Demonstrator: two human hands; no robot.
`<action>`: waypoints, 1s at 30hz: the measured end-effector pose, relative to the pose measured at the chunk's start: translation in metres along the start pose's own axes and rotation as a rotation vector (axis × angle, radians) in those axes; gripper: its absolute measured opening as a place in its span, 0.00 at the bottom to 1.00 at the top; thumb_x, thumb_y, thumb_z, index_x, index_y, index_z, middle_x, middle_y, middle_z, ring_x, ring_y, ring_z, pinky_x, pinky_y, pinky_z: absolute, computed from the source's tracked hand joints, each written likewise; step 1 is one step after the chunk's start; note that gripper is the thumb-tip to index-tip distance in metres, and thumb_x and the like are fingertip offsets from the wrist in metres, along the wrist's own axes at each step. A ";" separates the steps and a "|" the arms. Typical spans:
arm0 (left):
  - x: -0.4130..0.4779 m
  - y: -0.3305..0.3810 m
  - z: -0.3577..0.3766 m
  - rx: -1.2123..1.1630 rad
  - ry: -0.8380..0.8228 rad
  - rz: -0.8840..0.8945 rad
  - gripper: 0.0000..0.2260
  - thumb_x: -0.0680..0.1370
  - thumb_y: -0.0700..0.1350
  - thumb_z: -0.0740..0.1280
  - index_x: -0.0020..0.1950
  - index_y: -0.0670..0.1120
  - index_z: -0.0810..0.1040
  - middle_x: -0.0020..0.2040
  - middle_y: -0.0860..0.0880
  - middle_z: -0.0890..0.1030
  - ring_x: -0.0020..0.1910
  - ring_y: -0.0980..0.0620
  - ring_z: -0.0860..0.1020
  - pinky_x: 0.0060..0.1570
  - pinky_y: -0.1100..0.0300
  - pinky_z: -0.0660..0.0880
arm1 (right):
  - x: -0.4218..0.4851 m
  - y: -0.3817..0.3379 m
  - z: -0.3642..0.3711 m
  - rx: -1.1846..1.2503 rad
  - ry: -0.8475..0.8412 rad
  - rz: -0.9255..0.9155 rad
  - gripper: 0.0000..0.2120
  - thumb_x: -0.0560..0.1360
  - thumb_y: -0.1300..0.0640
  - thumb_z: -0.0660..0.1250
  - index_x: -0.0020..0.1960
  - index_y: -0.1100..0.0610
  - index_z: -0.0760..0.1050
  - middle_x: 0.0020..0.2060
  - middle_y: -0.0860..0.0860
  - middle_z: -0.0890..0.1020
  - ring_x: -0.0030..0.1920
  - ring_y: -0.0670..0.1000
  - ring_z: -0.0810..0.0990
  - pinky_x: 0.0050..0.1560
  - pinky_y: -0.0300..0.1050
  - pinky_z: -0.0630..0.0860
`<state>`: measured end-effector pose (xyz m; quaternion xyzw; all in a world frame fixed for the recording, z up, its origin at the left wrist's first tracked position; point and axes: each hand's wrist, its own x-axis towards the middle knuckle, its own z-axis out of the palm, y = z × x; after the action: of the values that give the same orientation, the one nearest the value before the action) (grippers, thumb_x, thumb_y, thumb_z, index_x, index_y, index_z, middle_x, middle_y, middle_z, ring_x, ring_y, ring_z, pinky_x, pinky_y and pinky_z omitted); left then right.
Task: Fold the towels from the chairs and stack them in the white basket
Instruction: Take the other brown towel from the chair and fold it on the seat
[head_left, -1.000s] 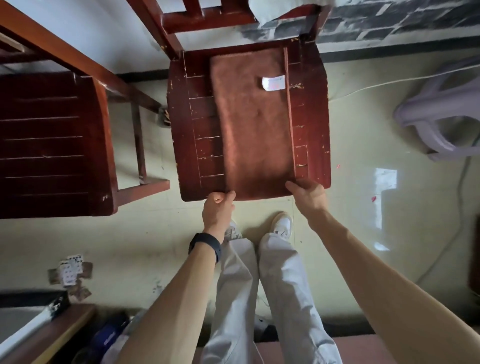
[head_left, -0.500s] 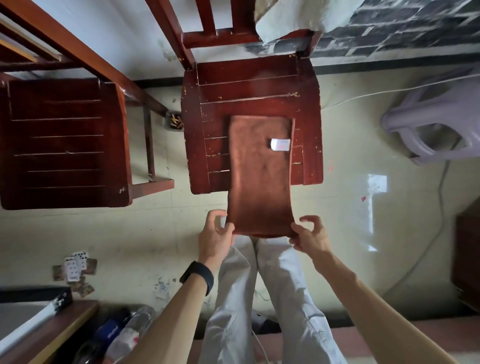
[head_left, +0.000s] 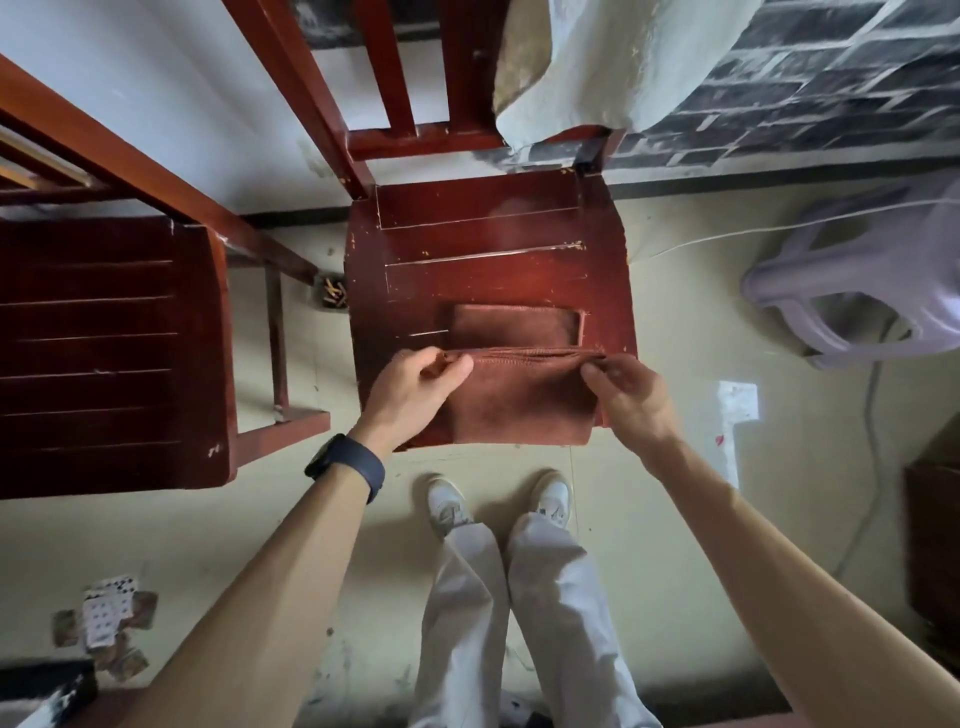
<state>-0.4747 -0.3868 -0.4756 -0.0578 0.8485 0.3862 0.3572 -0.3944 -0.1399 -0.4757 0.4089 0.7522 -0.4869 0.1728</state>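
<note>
The brown towel (head_left: 519, 410) lies on the front of the wooden chair seat (head_left: 493, 244), partly doubled over. The left hand (head_left: 415, 387) and right hand (head_left: 626, 397) each pinch one end of its upper edge between thumb and fingers, probably to keep the fold taut and square; no basket is in view

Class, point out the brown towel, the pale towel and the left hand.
brown towel (head_left: 519, 405): head view, folded front layer.
pale towel (head_left: 613, 62): head view, draped middle.
left hand (head_left: 415, 389): head view, back of hand.
</note>
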 end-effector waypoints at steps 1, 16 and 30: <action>0.013 0.002 0.004 -0.093 0.002 -0.052 0.13 0.78 0.58 0.66 0.46 0.50 0.81 0.42 0.55 0.80 0.45 0.53 0.78 0.43 0.60 0.69 | 0.011 -0.002 0.008 -0.025 0.023 -0.034 0.13 0.73 0.42 0.70 0.48 0.51 0.78 0.42 0.49 0.83 0.46 0.54 0.83 0.49 0.51 0.79; 0.096 -0.010 0.046 0.184 0.266 0.026 0.19 0.81 0.62 0.57 0.53 0.48 0.76 0.49 0.42 0.84 0.50 0.36 0.80 0.41 0.53 0.72 | 0.069 -0.002 0.063 -0.205 0.221 0.039 0.14 0.83 0.48 0.55 0.56 0.58 0.68 0.43 0.57 0.79 0.50 0.65 0.79 0.50 0.51 0.71; 0.117 0.014 0.041 0.332 0.244 -0.110 0.21 0.80 0.65 0.55 0.48 0.49 0.75 0.49 0.44 0.82 0.46 0.42 0.76 0.41 0.54 0.67 | 0.075 -0.001 0.070 -0.273 0.284 0.039 0.12 0.84 0.47 0.52 0.52 0.56 0.64 0.49 0.64 0.82 0.50 0.67 0.79 0.47 0.52 0.68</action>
<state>-0.5430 -0.3280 -0.5615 -0.0906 0.9330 0.2111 0.2770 -0.4499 -0.1674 -0.5575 0.4607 0.8202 -0.3142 0.1280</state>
